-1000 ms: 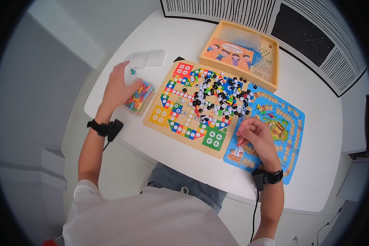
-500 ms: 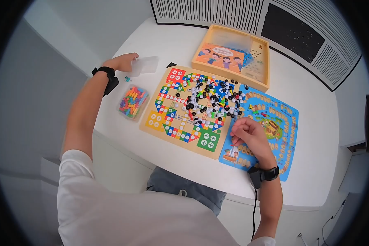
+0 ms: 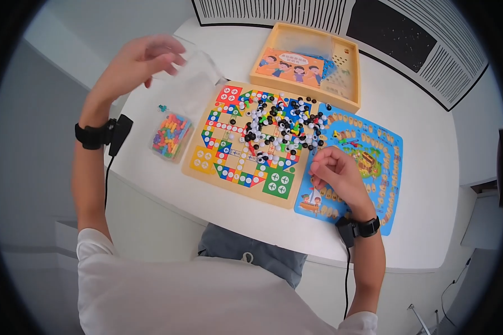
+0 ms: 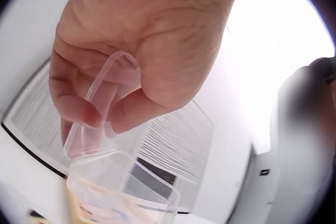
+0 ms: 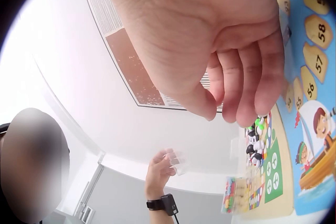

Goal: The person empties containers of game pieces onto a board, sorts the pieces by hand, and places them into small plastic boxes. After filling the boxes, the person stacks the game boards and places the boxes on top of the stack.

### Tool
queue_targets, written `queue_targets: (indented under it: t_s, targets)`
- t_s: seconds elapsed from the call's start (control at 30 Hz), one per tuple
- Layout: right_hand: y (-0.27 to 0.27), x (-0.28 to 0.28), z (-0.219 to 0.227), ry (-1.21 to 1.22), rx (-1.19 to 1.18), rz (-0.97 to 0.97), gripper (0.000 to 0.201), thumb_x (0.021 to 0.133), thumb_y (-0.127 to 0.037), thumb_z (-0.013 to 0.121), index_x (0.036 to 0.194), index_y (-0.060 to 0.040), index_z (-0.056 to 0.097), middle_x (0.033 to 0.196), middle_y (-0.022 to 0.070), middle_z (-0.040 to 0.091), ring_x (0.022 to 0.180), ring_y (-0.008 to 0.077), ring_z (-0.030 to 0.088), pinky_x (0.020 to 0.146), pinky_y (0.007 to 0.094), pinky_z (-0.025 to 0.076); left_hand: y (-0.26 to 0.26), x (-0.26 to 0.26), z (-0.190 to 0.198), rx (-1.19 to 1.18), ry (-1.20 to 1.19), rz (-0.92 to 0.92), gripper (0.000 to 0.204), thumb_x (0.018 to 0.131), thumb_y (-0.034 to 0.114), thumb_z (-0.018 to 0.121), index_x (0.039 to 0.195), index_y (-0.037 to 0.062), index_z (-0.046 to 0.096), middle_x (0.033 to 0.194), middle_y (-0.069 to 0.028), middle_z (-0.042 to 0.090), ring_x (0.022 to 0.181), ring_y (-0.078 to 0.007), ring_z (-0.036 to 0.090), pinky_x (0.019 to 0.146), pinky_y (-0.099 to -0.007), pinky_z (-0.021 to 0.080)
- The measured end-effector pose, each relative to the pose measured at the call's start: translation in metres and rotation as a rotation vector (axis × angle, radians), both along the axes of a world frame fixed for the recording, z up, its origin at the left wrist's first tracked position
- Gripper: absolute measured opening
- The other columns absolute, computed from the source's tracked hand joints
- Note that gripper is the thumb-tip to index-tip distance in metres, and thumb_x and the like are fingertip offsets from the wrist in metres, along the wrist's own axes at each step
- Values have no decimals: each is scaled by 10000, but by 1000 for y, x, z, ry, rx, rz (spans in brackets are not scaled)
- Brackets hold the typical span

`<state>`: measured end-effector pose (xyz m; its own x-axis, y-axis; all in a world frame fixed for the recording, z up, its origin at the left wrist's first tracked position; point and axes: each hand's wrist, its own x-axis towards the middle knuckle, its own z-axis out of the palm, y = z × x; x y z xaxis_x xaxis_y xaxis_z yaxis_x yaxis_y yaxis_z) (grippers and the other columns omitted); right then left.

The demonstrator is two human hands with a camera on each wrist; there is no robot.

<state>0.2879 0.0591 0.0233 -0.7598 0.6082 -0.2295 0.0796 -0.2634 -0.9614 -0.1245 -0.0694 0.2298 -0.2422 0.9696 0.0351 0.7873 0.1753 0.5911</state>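
Raised over the table's far left, my left hand [image 3: 137, 64] pinches a clear plastic box [image 4: 126, 182] between thumb and fingers. The hinged box hangs unfolded, see-through and with nothing inside. Below it on the table stands another clear box full of colourful pegs [image 3: 172, 135]. My right hand [image 3: 338, 173] hovers at the left part of a blue game board [image 3: 383, 145], its fingers loosely curled and holding nothing. Beside that lies a ludo board [image 3: 285, 202], with black and white pieces [image 3: 288, 128] heaped on its far right part.
A wooden box [image 3: 341, 103] at the back holds an orange booklet [image 3: 290, 68] and blue pieces. A small teal item [image 3: 162, 108] lies behind the peg box. A black-and-white patterned panel [image 3: 394, 33] stands along the table's back edge.
My left hand went from above the peg box to the clear box at the back left, took hold of it and lifted it. My right hand has stayed nearly still.
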Motion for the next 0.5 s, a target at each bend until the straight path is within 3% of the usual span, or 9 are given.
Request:
queue_targets:
  t_s: [0.13,0.2,0.27,0.33,0.4,0.43,0.5]
  targets:
    - [3,3,0,28,-1,15,189,998,-83,740,1145,-29,635,941,40,737,718,102,704,623,243,574,12,84,-16,-233,-302,-287,234,1045,172,633,1212,11,667,1123,-109,777,917,-151,770,588,-258,537]
    - [4,8,5,145,-25,51,294,977,-137,787,1203,-35,630,963,45,738,757,120,716,638,257,581,31,110,-54,-318,-366,-378,186,1035,122,633,1166,-3,673,1082,-116,780,890,-154,775,668,-286,576]
    - [2,10,14,209,-28,6,371,957,-171,815,1244,-38,622,974,50,739,778,130,718,652,273,588,48,140,-89,-216,-247,-581,195,1010,151,668,1125,-6,677,1029,-121,783,877,-194,779,766,-322,601]
    - [0,7,14,282,-30,-25,447,937,-205,843,1284,-42,614,985,54,739,798,140,719,667,289,595,62,172,-112,-161,-66,-623,250,979,220,712,1104,4,688,1012,-124,778,893,-239,774,797,-345,603]
    - [0,4,2,154,384,-113,460,912,-235,858,1269,-35,647,966,46,739,814,144,708,686,307,591,74,193,-122,-173,-102,-638,291,957,251,738,1106,5,694,1036,-123,777,921,-246,764,801,-354,597]
    - [3,5,-3,163,382,-106,460,912,-235,858,1269,-35,647,966,46,739,814,144,708,686,307,591,76,195,-123,-187,-145,-665,332,934,282,764,1108,6,701,1060,-122,775,950,-252,755,804,-363,591]
    - [15,14,-12,-127,422,-90,315,897,-199,840,1130,-28,715,946,39,748,768,113,684,682,287,567,71,185,-115,-112,-194,-661,359,913,290,784,1126,12,707,1072,-118,771,981,-242,742,812,-361,583]
